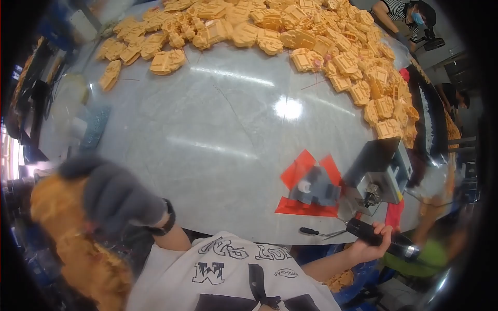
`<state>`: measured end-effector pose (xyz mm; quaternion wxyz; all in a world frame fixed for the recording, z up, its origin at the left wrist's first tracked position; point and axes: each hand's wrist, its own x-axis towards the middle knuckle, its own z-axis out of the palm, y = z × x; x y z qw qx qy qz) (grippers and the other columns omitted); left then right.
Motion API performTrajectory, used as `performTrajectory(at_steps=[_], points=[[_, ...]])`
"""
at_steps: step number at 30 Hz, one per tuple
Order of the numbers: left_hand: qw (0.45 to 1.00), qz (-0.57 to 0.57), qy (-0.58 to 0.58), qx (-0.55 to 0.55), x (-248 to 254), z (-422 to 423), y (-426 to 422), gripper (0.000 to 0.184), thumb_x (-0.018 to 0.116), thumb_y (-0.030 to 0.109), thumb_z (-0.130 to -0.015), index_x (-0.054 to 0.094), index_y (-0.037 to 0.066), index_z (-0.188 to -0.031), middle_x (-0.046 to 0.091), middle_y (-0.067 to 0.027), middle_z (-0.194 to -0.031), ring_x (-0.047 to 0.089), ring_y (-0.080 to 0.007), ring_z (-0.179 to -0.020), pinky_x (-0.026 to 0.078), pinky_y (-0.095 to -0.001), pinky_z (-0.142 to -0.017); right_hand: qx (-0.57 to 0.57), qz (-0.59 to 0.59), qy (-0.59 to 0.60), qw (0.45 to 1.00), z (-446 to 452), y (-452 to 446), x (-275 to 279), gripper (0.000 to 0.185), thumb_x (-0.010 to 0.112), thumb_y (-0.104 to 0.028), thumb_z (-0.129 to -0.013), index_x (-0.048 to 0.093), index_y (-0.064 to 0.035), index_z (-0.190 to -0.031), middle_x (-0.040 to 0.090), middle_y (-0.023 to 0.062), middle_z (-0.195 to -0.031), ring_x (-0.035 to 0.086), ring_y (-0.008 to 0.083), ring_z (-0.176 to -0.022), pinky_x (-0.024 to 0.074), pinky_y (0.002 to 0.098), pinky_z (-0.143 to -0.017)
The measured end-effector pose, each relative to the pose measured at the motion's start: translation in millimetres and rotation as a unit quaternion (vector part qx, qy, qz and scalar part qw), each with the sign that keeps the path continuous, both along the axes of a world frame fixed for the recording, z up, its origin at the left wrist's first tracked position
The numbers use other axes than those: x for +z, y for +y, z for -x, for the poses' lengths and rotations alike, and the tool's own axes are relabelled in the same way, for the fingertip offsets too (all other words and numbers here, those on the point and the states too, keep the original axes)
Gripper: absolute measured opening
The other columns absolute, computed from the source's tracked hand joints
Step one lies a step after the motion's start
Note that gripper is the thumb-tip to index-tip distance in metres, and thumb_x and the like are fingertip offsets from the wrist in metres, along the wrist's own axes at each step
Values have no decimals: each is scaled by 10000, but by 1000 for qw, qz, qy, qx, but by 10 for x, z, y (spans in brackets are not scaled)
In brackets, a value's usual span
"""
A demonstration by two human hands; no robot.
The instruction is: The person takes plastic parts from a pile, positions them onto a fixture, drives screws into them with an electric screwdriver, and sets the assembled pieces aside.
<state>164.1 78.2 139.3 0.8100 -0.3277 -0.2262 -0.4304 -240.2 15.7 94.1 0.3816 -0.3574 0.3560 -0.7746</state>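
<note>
My left hand (116,194), in a dark grey glove, is over orange plastic parts (93,264) at the lower left. Motion smears its fingers; an orange shape lies against them, and I cannot tell whether they grip it. My bare right hand (383,238) is closed around a black cylindrical power tool (365,231) at the table's front edge, its thin tip pointing up and left. Just beyond it stands a metal device (371,194) with a dark top plate. Left of that, a grey fixture (315,186) sits among red tape strips (298,168) on the table.
Many orange moulded parts (270,41) are heaped along the table's (207,119) far and right sides. A small black-handled screwdriver (309,230) lies near the front edge. A blue-green bag (95,127) is at the left. Another person (397,15) is at the upper right.
</note>
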Motion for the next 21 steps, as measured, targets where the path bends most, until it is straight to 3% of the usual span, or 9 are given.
performTrajectory(at_steps=[3, 6, 8, 11, 13, 14, 17, 19, 21], points=[[955, 294, -30, -37, 307, -414, 338, 257, 430, 132, -892, 530, 60, -1117, 577, -110, -746, 615, -239, -674, 551, -333, -568, -3, -23, -26, 999, -12, -41, -64, 288, 494, -63, -829, 451, -22, -1110, 386, 11, -710, 416, 124, -659, 379, 302, -719], [958, 270, -79, 50, 335, -582, 467, 256, 396, 144, -897, 565, 56, -1067, 605, -119, -755, 635, -256, -680, 548, -351, -553, -13, -32, -11, 999, -198, -58, -48, 292, 497, -63, -833, 451, -23, -1118, 402, 13, -705, 419, 121, -649, 380, 303, -723], [960, 94, -189, 182, 236, -619, 366, 286, 403, 195, -895, 557, 39, -1078, 617, -131, -852, 626, -259, -792, 534, -409, -688, 2, -32, -13, 999, -233, -77, -30, 294, 495, -59, -834, 450, -25, -1123, 407, 13, -703, 421, 120, -647, 381, 303, -725], [817, -308, -407, 267, -50, -803, -7, 495, 501, 310, -857, 444, 30, -1261, 522, -173, -1161, 489, -274, -1102, 327, -448, -996, -11, -30, 8, 999, -239, -64, -15, 294, 495, -58, -837, 455, -31, -1127, 407, 13, -696, 422, 117, -645, 381, 301, -723], [419, -616, -534, 399, -368, -1025, -578, 738, 646, 410, -758, 362, 21, -1316, 472, -170, -1227, 424, -303, -1175, 332, -382, -1000, -7, -34, -4, 999, -209, -77, -31, 311, 500, -57, -835, 445, -34, -1140, 409, 13, -697, 422, 116, -642, 381, 301, -720], [160, -625, -581, 496, -656, -1226, -857, 803, 707, 410, -690, 363, 45, -1317, 425, -169, -1284, 391, -325, -1202, 325, -365, -1005, -3, -30, -4, 1000, -216, -82, -34, 311, 500, -57, -835, 445, -34, -1140, 409, 13, -697, 422, 116, -642, 381, 301, -720], [62, -621, -596, 506, -919, -1487, -1530, 798, 707, 412, -657, 376, 110, -1317, 386, -157, -1320, 373, -324, -1215, 326, -389, -997, -14, -31, -9, 999, -242, -106, -35, 320, 505, -54, -833, 440, -34, -1145, 412, 13, -697, 421, 116, -639, 382, 302, -718], [-193, -570, -639, 479, -880, -1406, -1753, 781, 684, 417, -642, 380, 153, -1311, 382, -135, -1318, 375, -313, -1210, 337, -415, -976, -6, -35, -1, 999, -175, -48, -17, 324, 508, -52, -829, 442, -35, -1146, 415, 13, -697, 421, 115, -638, 381, 299, -721], [-239, -581, -643, 439, -1117, -1586, -1853, 712, 658, 400, -650, 410, 180, -1280, 416, -132, -1277, 406, -316, -1175, 353, -431, -944, -13, -29, -3, 999, -130, -41, -24, 326, 508, -51, -827, 442, -36, -1146, 413, 12, -697, 419, 114, -636, 378, 296, -722]])
